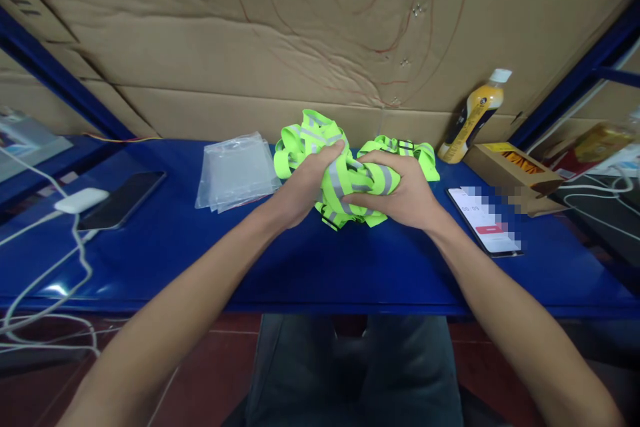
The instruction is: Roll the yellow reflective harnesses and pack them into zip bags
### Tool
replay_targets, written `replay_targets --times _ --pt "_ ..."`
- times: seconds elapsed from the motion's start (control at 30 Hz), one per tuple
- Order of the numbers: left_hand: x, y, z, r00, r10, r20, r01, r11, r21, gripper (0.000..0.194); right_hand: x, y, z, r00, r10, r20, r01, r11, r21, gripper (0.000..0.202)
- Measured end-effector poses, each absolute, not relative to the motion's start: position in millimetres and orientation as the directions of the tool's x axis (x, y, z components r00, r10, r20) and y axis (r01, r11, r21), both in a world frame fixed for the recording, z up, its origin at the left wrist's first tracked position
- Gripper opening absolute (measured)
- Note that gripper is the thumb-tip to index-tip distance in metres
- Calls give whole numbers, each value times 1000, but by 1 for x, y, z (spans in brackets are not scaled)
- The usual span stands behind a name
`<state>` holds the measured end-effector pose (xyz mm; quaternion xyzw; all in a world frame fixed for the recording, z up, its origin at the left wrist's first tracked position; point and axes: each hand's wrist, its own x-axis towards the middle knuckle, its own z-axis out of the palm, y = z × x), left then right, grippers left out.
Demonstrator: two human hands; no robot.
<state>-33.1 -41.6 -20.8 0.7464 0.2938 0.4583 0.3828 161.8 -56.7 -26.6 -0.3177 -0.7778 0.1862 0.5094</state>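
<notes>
A bundle of neon yellow-green reflective straps (345,180) with silver-grey stripes lies bunched at the middle of the blue shelf. My left hand (307,184) grips the bundle from the left, thumb on top and the other fingers hidden. From the right, my right hand (407,190) pinches a folded, rolled part of the same straps between thumb and fingers. Behind my right hand lies more strap with a black buckle (405,145); whether it joins the held bundle I cannot tell. Clear plastic bags (237,172) lie stacked left of my left hand.
A cardboard wall (200,54) stands behind the blue shelf (310,274). To the right are a yellow drink bottle (475,117), an open cardboard box (520,177) and a lit phone (485,220). A dark phone (125,199), a white device (83,200) and white cables are at left.
</notes>
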Motion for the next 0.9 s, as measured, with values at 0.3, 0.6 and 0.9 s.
replay_targets --times 0.3,0.6,0.9 --pt "-48 -43 -11 573 771 277 -189 -205 960 40 146 -57 -28 -367 626 688 197 775 -600 68" --pt "-37 -56 -3 401 906 136 -306 -7 952 53 149 -49 -39 -389 566 727 79 807 -585 57" --pt "-30 -62 -11 -72 779 623 -118 -627 770 45 153 -42 -41 -149 801 579 43 590 -806 52"
